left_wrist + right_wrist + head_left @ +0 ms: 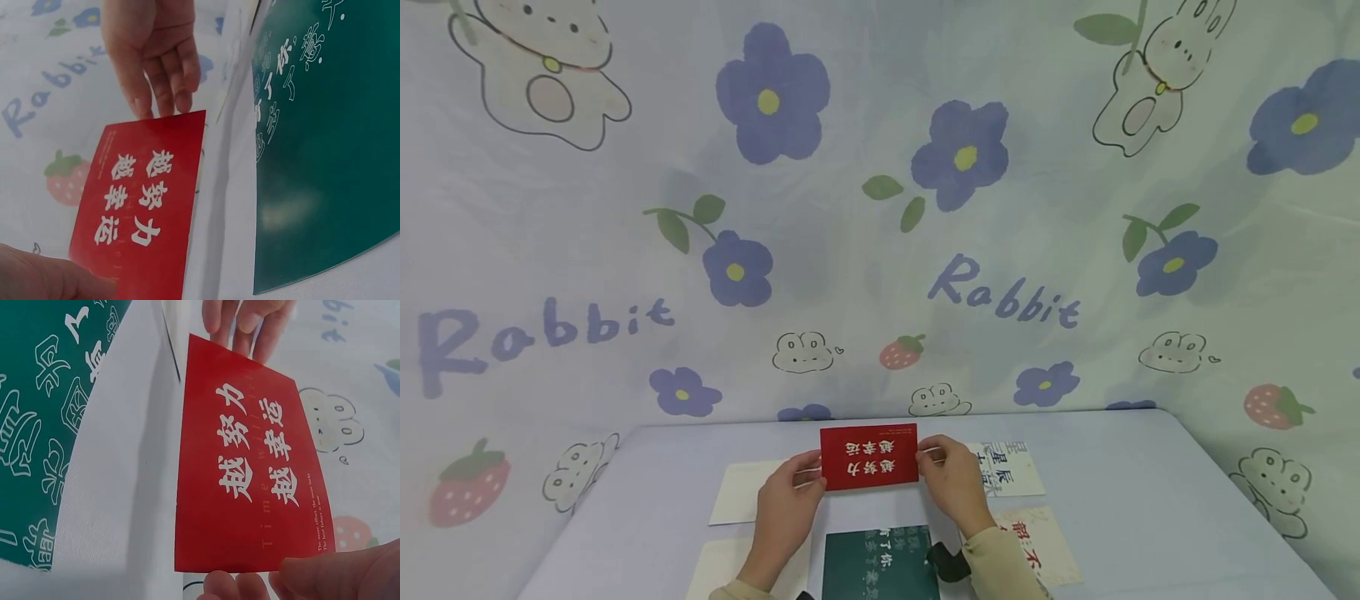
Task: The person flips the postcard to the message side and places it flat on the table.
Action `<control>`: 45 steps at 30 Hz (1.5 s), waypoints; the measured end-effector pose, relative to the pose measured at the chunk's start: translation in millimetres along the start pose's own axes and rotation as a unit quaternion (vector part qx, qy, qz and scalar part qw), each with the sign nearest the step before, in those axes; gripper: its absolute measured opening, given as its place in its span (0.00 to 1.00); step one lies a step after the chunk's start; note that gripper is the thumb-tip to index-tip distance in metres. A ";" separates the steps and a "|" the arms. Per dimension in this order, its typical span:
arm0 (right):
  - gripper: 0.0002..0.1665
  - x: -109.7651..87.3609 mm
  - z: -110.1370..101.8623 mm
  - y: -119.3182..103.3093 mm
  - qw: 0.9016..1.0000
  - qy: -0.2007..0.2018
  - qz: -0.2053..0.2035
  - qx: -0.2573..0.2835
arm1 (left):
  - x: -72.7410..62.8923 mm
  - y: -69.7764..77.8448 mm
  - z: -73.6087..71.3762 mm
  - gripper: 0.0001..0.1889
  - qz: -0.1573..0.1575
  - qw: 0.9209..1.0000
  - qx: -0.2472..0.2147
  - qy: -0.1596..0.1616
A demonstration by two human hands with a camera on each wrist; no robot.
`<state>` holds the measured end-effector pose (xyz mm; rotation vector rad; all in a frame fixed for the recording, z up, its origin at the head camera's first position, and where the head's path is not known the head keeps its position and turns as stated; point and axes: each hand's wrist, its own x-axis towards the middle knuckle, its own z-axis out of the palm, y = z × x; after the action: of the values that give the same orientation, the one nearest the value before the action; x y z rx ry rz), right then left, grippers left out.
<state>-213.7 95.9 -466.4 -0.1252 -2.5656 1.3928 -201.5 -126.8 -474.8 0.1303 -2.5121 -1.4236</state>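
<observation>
Both hands hold up a red card (869,457) with white Chinese lettering, which reads upside down in the head view. My left hand (788,508) pinches its left edge, thumb in front and fingers behind. At the opposite edge my right hand (957,483) pinches it the same way. In the right wrist view small print runs along one side of the card (250,462), and the right thumb (337,572) presses its corner. Nearer the body, below the red card, lies a dark green card (880,567) with white and outlined lettering.
Two pale cards lie on the left, a far one (733,496) and a near one (718,567). On the right are a white card with blue lettering (1018,467) and a cream card with red lettering (1052,542). A rabbit-and-flower curtain (865,250) hangs behind the white table (1150,517).
</observation>
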 end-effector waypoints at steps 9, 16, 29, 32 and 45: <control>0.10 2.1 0.1 0.7 1.000 0.006 -0.011 0.004 | 0.9 -2.3 1.7 0.19 0.008 1.000 0.007 0.011; 0.09 3.2 -0.4 1.6 1.000 0.006 -0.015 0.019 | 0.5 -1.3 1.6 0.19 0.007 1.000 0.003 0.012; 0.11 5.1 -0.3 2.4 0.999 0.008 -0.003 0.052 | 0.8 0.5 -1.7 0.16 0.007 1.000 -0.003 0.009; 0.11 5.2 -0.6 1.8 0.998 0.011 0.001 0.060 | 1.0 0.5 -1.7 0.15 0.009 1.000 -0.003 0.010; 0.12 5.1 -0.5 1.5 0.997 0.021 0.009 0.078 | 0.7 -1.6 -1.8 0.13 0.024 1.000 -0.005 0.015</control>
<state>-218.6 98.1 -466.6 -0.1509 -2.4169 1.5738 -201.8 -129.2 -475.2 0.0879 -2.4665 -1.4060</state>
